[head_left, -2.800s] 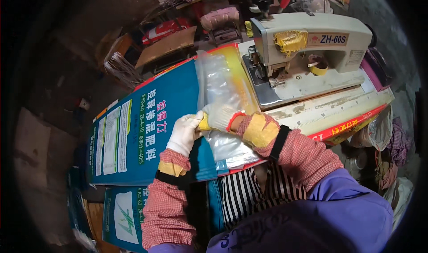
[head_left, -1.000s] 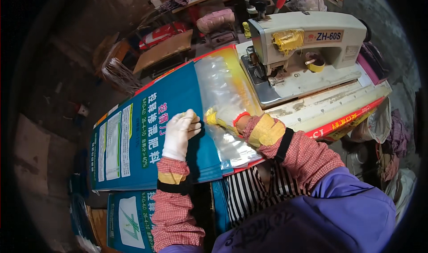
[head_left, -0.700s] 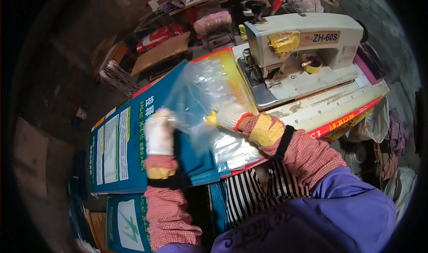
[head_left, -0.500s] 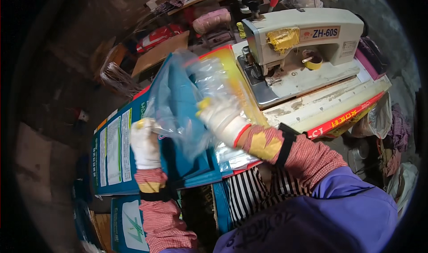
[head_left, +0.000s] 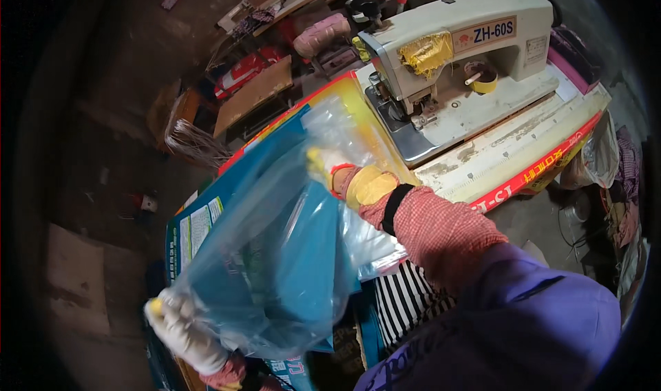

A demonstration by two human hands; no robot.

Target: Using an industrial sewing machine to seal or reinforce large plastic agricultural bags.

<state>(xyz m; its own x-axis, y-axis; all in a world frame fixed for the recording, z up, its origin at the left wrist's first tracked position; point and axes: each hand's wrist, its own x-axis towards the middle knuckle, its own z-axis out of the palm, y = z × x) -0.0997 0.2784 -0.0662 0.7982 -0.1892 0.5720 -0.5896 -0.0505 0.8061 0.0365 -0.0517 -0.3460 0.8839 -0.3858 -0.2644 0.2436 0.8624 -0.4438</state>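
Observation:
A clear plastic bag [head_left: 241, 281] stretches between my two gloved hands, over a teal printed sack [head_left: 272, 153]. My left hand [head_left: 182, 325], in a white glove with a yellow fingertip, is closed on the bag's edge at the lower left. Higher up, my right hand [head_left: 325, 165] is closed on the bag's other side; its fingers are partly blurred. More clear plastic [head_left: 365, 236] lies below my right hand. Through the bag, the sack's teal surface and printing show faintly.
A white industrial sewing machine [head_left: 468, 36] stands at the right, with a yellow tape roll [head_left: 484, 78] on its bed. A yellow and red sheet [head_left: 379, 133] lies beside it. Farther back are a padded pink stool [head_left: 322, 34] and a wooden board [head_left: 253, 95].
My left hand has moved down and left, pulling the plastic bag wide. My right hand has stayed near the same height. The bag, bunched before, is now spread out.

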